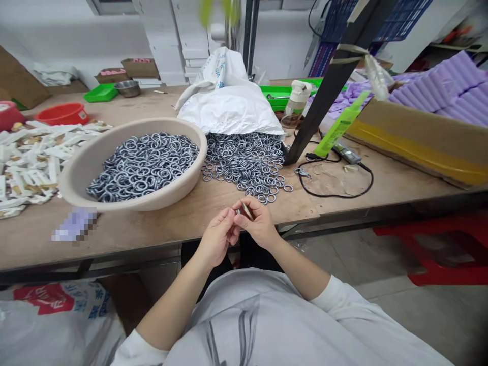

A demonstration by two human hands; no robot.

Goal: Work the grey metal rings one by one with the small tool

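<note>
My two hands meet at the table's front edge, just in front of a pile of loose grey rings [247, 157]. My left hand [218, 238] is closed, its thumb and fingers pinching a small grey ring, mostly hidden by the fingertips. In my right hand [262, 223], also closed, is a slim, pointed, tan-coloured tool [247, 210]; its exact kind does not show. To the left stands a large beige basin [72, 175] with many more grey rings [148, 165] in it. Behind the pile lies a white sack [232, 109], its mouth over the rings.
White strips [30, 168] are heaped at left near a red basin [63, 113]. A dark slanted post [324, 91] rises at right, beside a black cable [343, 195] and bottle [295, 104]. A cardboard box [415, 137] holds purple rolls; a red stool [438, 244] stands below.
</note>
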